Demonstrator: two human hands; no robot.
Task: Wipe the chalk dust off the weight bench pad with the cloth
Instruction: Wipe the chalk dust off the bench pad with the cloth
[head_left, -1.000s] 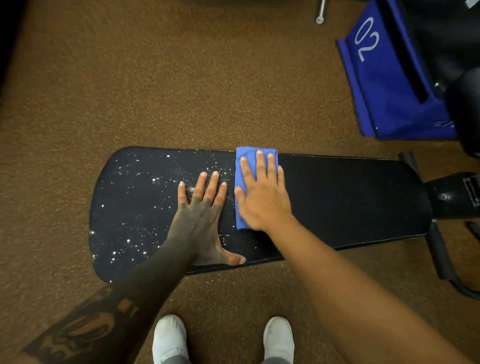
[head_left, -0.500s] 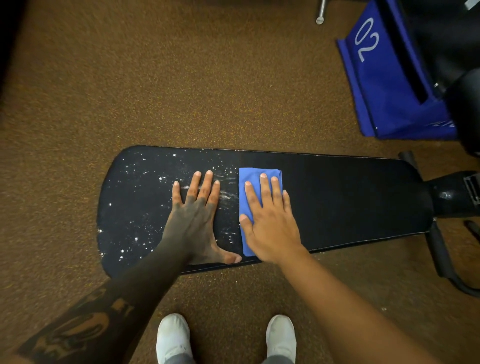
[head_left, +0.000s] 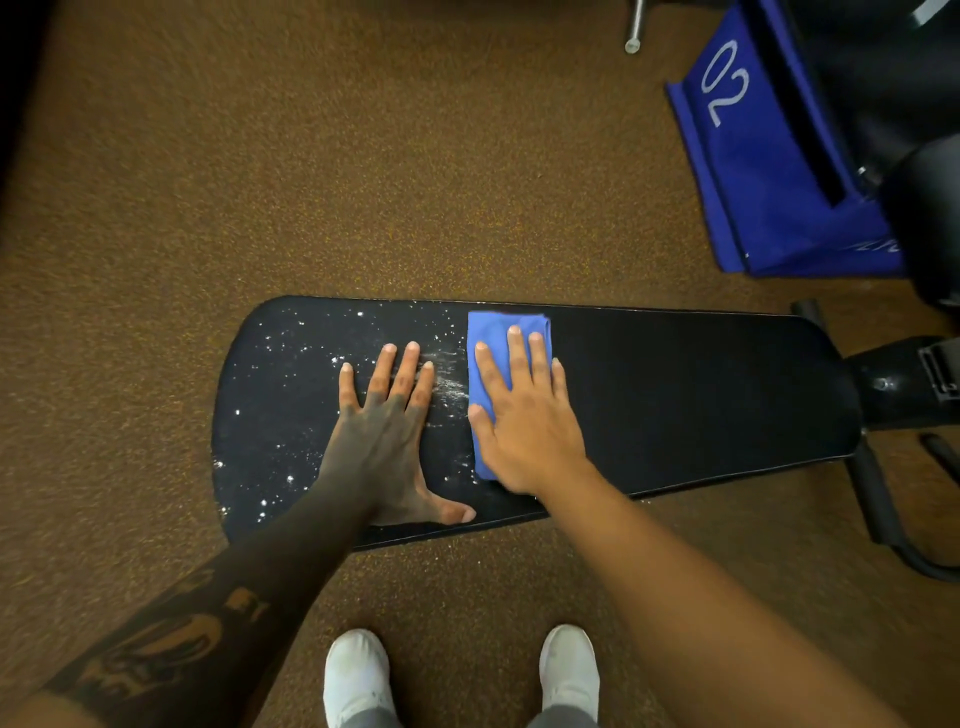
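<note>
The black weight bench pad (head_left: 675, 395) lies across the view, wide end to the left. White chalk dust (head_left: 280, 364) speckles its left third, with a smear (head_left: 447, 384) between my hands. The right part looks clean. A folded blue cloth (head_left: 493, 332) lies flat on the pad near its middle. My right hand (head_left: 524, 415) presses flat on the cloth, fingers spread, covering most of it. My left hand (head_left: 384, 436) rests flat on the dusty pad just left of the cloth, fingers apart, holding nothing.
Brown speckled carpet (head_left: 363, 182) surrounds the bench. A blue bin marked "02" (head_left: 769, 171) stands at the back right beside dark equipment (head_left: 924, 218). The bench's black frame (head_left: 893, 395) runs off to the right. My white shoes (head_left: 358, 675) stand under the pad's near edge.
My right hand slid the cloth toward the near edge and then back toward the far edge. My left hand has stayed flat on the pad.
</note>
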